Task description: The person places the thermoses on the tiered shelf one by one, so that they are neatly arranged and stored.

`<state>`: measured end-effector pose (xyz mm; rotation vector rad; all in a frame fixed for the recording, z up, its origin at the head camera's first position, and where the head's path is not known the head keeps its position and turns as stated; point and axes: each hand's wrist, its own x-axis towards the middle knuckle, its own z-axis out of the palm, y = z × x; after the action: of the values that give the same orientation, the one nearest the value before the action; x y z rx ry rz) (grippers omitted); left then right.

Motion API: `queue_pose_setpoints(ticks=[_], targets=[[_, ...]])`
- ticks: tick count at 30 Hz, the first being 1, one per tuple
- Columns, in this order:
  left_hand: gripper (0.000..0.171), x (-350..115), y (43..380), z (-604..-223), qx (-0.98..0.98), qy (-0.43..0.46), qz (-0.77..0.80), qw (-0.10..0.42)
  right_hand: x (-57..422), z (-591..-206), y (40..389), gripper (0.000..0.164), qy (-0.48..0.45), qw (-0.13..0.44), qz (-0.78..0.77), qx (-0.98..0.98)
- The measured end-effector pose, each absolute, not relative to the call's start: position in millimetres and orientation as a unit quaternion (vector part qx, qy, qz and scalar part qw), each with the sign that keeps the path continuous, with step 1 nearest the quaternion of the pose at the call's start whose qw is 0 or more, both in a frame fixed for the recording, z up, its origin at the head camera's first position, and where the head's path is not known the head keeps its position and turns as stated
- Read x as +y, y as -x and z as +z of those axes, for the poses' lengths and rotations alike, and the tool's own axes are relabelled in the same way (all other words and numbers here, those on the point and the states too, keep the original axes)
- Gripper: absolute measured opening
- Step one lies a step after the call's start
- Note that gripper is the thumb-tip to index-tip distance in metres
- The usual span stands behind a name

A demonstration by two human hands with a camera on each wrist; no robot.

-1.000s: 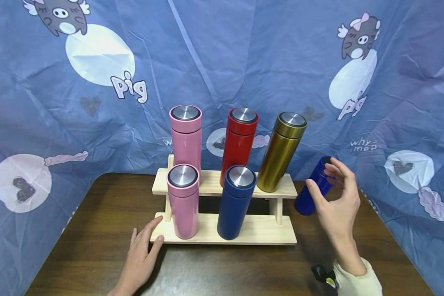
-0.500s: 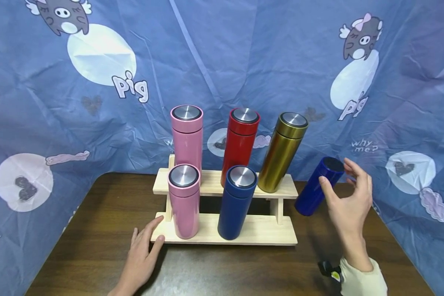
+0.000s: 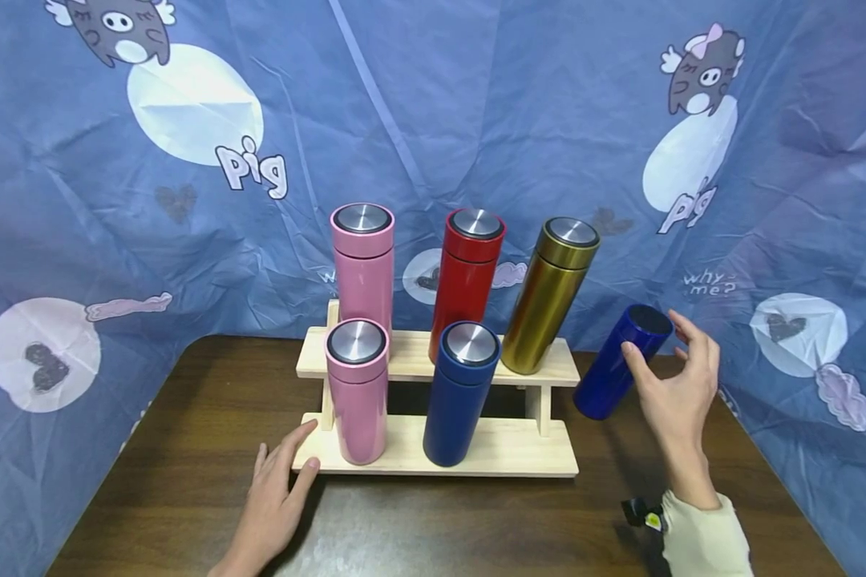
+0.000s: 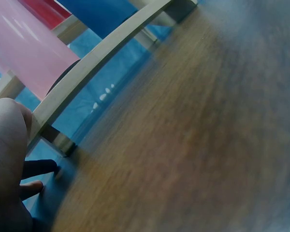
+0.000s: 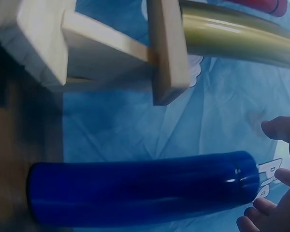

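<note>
A glossy blue thermos bottle (image 3: 617, 369) stands on the table to the right of a two-tier wooden rack (image 3: 505, 447). My right hand (image 3: 681, 385) is around its upper part, thumb on the near side and fingers behind. In the right wrist view the thumb and fingers stay spread apart near the lid end of the blue thermos (image 5: 145, 188), with a gap visible. My left hand (image 3: 270, 497) rests at the left end of the rack's lower board, thumb at the front corner and index finger along the end. In the left wrist view it touches the board (image 4: 82, 77).
On the upper tier stand a pink thermos (image 3: 363, 272), a red thermos (image 3: 469, 280) and a gold thermos (image 3: 552, 296). A second pink thermos (image 3: 358, 401) and a matte blue thermos (image 3: 458, 409) stand on the lower tier. A patterned blue cloth (image 3: 433, 104) hangs behind the table (image 3: 440, 529).
My right hand has moved to the right from in front of the glossy blue thermos's lid, so the lid now shows. The left hand, rack and bottles have stayed in place.
</note>
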<state>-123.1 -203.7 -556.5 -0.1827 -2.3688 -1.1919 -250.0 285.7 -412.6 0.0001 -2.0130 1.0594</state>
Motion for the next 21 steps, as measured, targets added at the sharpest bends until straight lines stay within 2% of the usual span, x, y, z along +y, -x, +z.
queue_pose_setpoints(ticks=[21], targets=[[0.050,-204,123,-558,-0.867,0.069,-0.430,0.241,301,-441,272,0.079,0.010,0.362,0.436,-0.824]])
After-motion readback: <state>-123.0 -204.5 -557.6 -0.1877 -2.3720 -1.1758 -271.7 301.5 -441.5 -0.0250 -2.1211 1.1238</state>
